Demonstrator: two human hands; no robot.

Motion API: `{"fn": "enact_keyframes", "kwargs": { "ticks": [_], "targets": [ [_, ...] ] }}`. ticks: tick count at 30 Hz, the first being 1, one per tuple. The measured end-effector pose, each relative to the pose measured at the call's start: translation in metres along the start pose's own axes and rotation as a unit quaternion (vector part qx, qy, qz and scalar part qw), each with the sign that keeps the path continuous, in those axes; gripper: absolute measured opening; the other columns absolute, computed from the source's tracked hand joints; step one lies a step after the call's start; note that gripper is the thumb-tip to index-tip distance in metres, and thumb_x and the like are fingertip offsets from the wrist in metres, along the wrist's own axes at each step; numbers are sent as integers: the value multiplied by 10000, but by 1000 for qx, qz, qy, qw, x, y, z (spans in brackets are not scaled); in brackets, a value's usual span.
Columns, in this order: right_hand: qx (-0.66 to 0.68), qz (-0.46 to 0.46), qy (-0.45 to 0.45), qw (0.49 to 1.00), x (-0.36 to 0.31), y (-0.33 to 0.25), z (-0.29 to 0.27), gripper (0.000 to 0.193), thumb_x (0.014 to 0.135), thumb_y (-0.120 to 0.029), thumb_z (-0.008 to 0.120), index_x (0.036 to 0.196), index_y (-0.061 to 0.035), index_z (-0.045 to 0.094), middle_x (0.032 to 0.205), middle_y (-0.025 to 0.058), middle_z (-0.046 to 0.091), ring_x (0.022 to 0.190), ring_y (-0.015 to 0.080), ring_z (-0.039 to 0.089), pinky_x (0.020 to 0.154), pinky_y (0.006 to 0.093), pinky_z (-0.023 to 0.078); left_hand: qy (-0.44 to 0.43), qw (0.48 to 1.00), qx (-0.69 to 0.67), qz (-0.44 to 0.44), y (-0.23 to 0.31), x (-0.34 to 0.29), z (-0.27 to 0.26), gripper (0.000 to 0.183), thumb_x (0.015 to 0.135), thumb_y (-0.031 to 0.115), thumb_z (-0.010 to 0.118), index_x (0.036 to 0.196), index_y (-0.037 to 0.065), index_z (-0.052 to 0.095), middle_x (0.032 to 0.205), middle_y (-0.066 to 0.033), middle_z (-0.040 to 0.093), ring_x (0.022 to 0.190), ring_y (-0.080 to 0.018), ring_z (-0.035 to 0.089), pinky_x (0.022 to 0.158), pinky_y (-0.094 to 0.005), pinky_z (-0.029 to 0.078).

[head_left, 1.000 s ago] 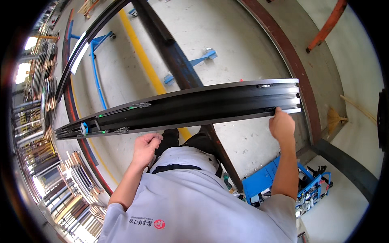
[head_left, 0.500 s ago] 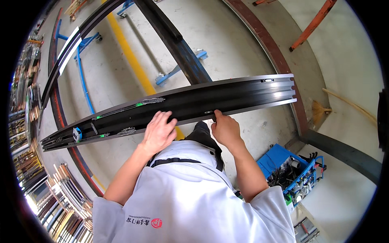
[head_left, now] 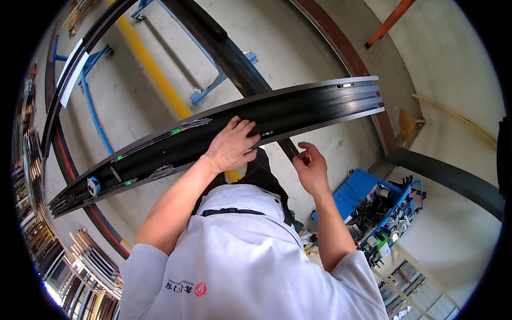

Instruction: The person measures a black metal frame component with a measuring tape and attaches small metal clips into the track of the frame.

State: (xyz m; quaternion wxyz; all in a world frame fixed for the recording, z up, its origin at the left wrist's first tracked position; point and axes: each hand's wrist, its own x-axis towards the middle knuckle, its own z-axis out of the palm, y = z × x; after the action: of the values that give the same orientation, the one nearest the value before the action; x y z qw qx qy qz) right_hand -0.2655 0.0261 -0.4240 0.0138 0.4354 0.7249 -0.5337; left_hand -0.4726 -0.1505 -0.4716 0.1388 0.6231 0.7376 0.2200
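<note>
A long black metal profile [head_left: 304, 109] lies across in front of me. My left hand [head_left: 233, 143] rests on it near the middle, fingers bent and apart, holding nothing I can see. Just right of those fingertips, a small silvery fitting [head_left: 268, 133] sits by the near edge. Off that edge to the right is my right hand [head_left: 312, 168], its fingers curled in toward the thumb; anything pinched there is too small to make out. A pale oval fitting [head_left: 346, 85] shows at the profile's right end. Farther left, a blue tape measure [head_left: 93, 185] stands on the profile.
Bundled rods with green pieces [head_left: 176, 131] lie along the profile. Dark support beams [head_left: 240, 66] run beneath it. To the right stands a blue tool bin [head_left: 349, 194] full of loose parts; a broom [head_left: 409, 124] leans behind. Stacked lengths [head_left: 88, 256] fill the left side.
My left hand has moved right and come down on the profile. My right hand has come off the near edge, its pointing finger now curled in. The view has shifted slightly.
</note>
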Motion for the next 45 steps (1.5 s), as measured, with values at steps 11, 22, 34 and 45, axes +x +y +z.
{"fn": "enact_keyframes", "kwargs": {
  "ticks": [11,22,34,45],
  "targets": [
    [232,54,-60,969,-33,50,15,118,996,31,529,1113,37,546,1047,122,680,867,168,674,780,304,565,-17,1000,16,-10,3,8,-3,423,790,278,743,1185,129,707,1341,-204,573,1280,-355,518,1168,-535,331],
    [57,-119,-26,991,-30,47,4,121,969,2,650,1090,-2,648,992,62,690,799,126,668,710,257,524,-24,999,40,-13,7,10,-4,447,779,298,753,1196,144,706,1330,-193,580,1277,-341,519,1167,-545,329],
    [81,-259,64,960,-7,11,-1,136,926,51,673,1060,27,665,977,91,718,835,130,704,764,256,562,-15,998,65,-17,8,11,-6,438,788,346,767,1187,168,726,1303,-157,614,1278,-290,535,1175,-501,344],
    [98,-312,100,940,22,2,18,67,907,87,696,957,44,682,1028,140,735,888,160,708,784,261,567,-10,998,58,-16,4,7,-3,430,791,374,763,1179,188,743,1293,-116,610,1273,-263,540,1188,-508,339]
  ]
}}
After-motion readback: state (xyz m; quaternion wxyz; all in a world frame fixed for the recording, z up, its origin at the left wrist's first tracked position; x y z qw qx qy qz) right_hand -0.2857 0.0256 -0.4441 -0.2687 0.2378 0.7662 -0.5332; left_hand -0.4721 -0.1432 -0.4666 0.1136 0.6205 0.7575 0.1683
